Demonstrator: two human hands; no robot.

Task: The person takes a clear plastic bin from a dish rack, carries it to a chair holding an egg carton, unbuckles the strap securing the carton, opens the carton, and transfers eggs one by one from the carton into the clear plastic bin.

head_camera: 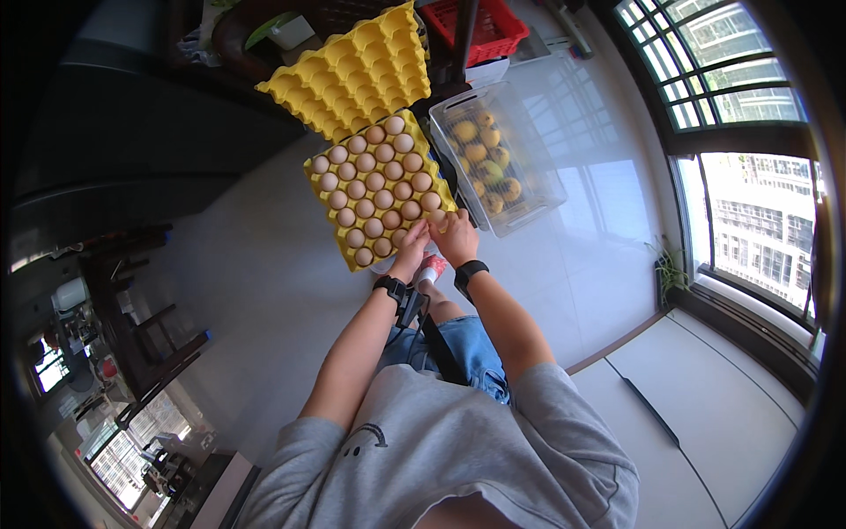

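Observation:
A yellow molded egg tray (310, 173) full of rows of light brown eggs (383, 199) lies before me. My right hand (457, 237) is at the tray's near right corner, its fingers closed around a pale egg (436, 217). Whether that egg is lifted or still rests in its cup, I cannot tell. Close beside it, my left hand (412, 250) has its fingertips by the right hand and next to the near edge eggs. Its palm side and any contact with an egg are partly hidden. Beyond the tray, an empty yellow egg tray (357, 69) stands tilted up.
Right of the eggs stands a clear plastic bin (522, 221) holding several yellow fruits (489, 172). A red plastic basket (505, 43) is at the back, near dark wooden furniture. White cabinets (700, 397) and a barred window (720, 73) line the right side.

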